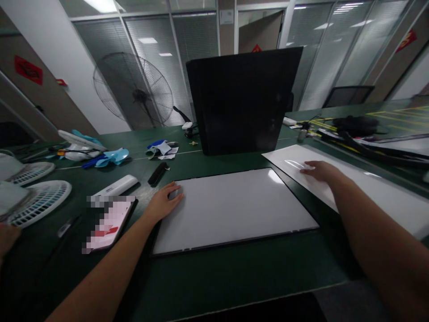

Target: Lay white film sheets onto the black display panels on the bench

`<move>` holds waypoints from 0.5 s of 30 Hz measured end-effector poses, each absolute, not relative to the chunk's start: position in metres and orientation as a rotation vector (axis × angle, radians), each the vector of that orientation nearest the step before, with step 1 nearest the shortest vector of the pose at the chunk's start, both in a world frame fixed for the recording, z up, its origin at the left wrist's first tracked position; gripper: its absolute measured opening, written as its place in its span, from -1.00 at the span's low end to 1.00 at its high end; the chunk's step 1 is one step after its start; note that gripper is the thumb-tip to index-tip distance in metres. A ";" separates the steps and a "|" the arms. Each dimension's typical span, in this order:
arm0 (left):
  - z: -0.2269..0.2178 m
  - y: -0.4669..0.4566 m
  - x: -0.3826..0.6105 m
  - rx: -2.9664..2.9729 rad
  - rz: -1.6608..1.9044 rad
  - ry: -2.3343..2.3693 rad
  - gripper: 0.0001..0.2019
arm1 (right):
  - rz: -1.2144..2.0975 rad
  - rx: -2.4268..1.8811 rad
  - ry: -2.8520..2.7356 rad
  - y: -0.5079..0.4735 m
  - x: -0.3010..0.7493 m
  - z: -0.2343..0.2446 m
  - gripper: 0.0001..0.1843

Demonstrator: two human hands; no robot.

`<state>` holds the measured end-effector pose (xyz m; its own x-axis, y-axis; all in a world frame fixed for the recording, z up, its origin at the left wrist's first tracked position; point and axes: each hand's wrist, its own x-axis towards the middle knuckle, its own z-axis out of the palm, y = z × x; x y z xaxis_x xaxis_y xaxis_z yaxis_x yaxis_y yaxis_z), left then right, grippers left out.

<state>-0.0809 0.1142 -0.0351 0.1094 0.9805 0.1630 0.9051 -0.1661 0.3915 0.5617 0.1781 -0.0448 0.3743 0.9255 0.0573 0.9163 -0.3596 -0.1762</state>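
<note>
In front of me a white rectangular panel (231, 210) with a thin black frame lies flat on the green table. My left hand (167, 199) rests over its left edge, fingers stretched and somewhat apart on the white surface. To the right lies a large, glossy white sheet (365, 192), its near left corner close to the panel's far right corner. My right hand (320, 171) is on this sheet, with thumb and fingers pinched on it; curved reflections show beside the fingertips.
A large black panel (244, 103) stands upright behind the white one. Left are a phone (112, 223), a white elongated device (115, 188), a black object (157, 174) and white fans (43, 197). Another person's hand (8, 239) shows at the left edge. Dark strips (372, 143) lie far right.
</note>
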 end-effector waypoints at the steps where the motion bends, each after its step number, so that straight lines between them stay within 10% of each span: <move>1: -0.035 0.114 -0.081 2.186 0.566 1.896 -0.44 | 0.143 -2.480 -1.640 0.178 0.562 -0.045 -0.28; 11: -0.033 0.113 -0.079 2.201 0.544 1.910 -0.42 | 0.079 -2.566 -1.543 0.168 0.541 -0.055 0.20; 15: -0.035 0.114 -0.080 2.213 0.553 1.912 -0.42 | 0.078 -2.564 -1.598 0.168 0.534 -0.051 0.10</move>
